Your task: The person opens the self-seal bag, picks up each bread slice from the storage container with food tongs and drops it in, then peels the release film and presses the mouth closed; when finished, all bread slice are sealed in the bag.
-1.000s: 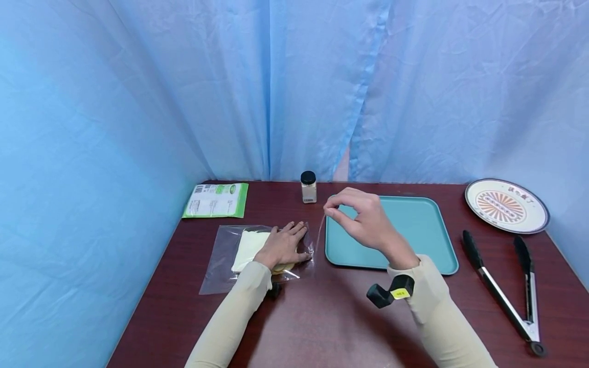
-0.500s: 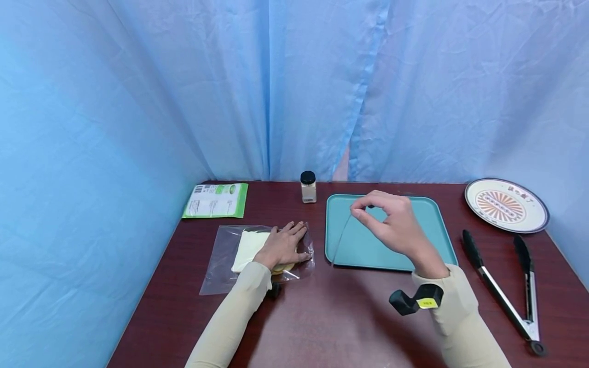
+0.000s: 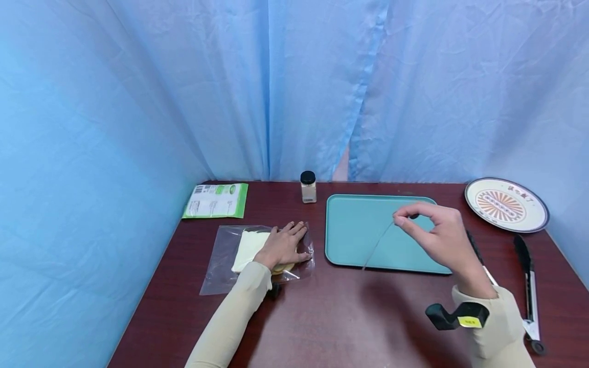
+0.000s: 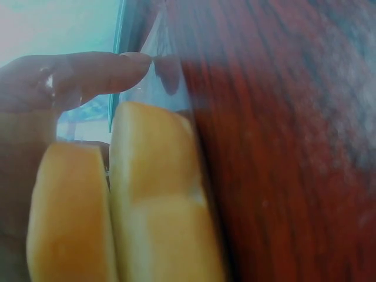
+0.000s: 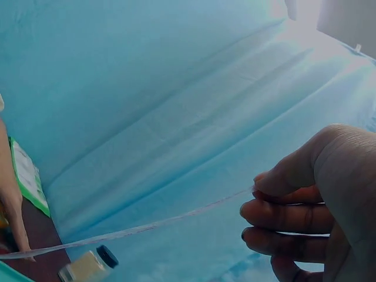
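Note:
In the head view, my left hand rests with spread fingers on a clear plastic bag lying on the table. Inside the bag are a pale square sheet and, partly under the hand, yellow pieces of food. Close up in the left wrist view, two thick, smooth yellow pieces stand out beside the thumb, their kind unclear. Above the teal tray's right side, my right hand pinches the end of a thin clear plastic strip between thumb and forefinger. The strip trails down to the left.
Right of the bag lies the teal tray. Behind stands a small black-capped jar. A green-and-white packet is at the back left. To the right are a patterned plate and spread tongs, partly covered by the right arm.
My right hand has moved right across the tray, taking the plastic strip from beside the bag to over the tray. The left hand and bag have stayed put.

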Tool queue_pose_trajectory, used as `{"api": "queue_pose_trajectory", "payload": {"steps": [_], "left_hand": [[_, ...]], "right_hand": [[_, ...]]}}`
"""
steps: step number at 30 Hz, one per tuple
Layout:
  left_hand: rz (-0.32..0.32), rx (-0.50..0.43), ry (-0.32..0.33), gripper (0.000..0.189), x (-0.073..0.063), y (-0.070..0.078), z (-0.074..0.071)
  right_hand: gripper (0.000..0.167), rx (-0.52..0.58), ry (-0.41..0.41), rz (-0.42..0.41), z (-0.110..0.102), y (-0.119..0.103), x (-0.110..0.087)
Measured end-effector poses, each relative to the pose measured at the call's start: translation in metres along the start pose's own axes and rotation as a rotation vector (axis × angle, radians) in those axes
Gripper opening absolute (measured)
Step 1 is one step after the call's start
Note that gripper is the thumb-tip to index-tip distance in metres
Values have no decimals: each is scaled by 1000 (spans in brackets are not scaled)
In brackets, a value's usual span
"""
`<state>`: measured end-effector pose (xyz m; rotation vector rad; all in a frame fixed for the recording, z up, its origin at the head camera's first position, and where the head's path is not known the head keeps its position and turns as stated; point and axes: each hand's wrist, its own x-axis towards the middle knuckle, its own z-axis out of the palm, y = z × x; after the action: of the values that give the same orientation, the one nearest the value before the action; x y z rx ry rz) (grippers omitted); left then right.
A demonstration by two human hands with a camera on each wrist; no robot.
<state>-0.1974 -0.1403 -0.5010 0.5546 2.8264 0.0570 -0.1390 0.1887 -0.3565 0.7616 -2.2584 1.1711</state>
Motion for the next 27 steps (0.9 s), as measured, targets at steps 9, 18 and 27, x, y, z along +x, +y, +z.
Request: {"api": "queue_pose_trajectory", "payload": {"steps": [9, 18, 27], "left_hand": [[1, 4, 2, 84, 1, 0, 0], [0, 3, 4, 84, 1, 0, 1], [1, -5, -4, 83, 1, -1, 2]], "right_hand": [[19, -13, 46, 163, -33, 19, -32], [5, -60, 61, 449, -58, 38, -68], [18, -258, 16, 680, -77, 69, -107]]}}
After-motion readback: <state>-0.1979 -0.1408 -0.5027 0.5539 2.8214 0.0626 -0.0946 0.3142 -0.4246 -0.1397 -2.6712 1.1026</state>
